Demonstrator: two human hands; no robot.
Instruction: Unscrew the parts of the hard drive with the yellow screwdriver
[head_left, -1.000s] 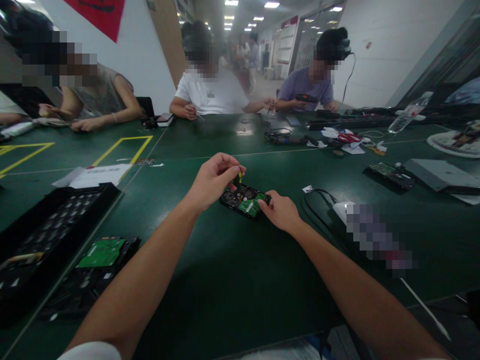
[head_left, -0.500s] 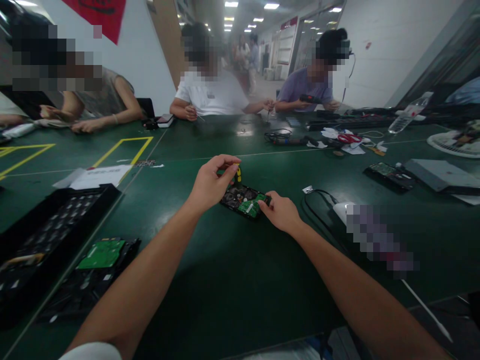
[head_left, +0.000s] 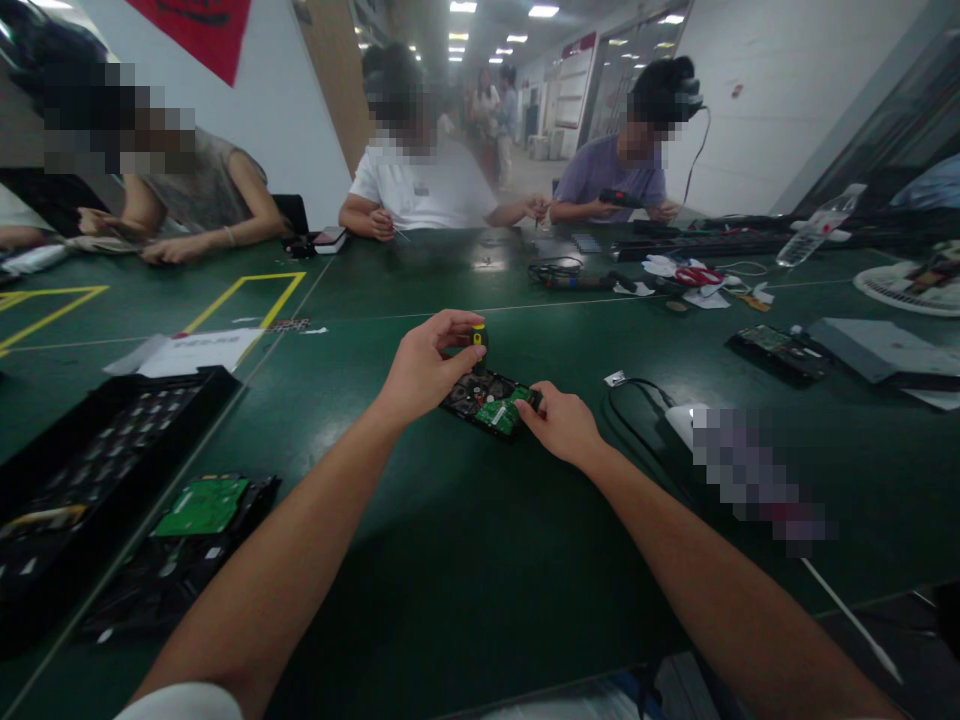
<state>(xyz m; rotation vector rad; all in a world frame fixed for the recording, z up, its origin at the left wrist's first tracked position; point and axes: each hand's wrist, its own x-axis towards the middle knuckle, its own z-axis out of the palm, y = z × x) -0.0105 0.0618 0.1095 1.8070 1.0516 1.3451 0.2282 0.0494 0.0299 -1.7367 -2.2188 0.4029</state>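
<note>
My left hand (head_left: 427,365) is closed around a short black-and-yellow screwdriver (head_left: 478,340), held upright over the far left part of a hard drive (head_left: 491,400). The screwdriver's tip is too small to make out. Dark metal and a green circuit board show on the drive's upper face. With thumb and fingers, my right hand (head_left: 562,425) grips the drive's right end against the green table (head_left: 450,560).
Left of my forearm lies another drive with a green board (head_left: 202,505), beside a black tray (head_left: 112,460). To the right are a cabled white device (head_left: 682,420), another drive (head_left: 780,352) and a grey box (head_left: 885,350). Several people sit across the table.
The screwdriver has turned in my left fingers, and its yellow marks show differently. My left thumb has shifted slightly right. My right hand and the hard drive stay in place.
</note>
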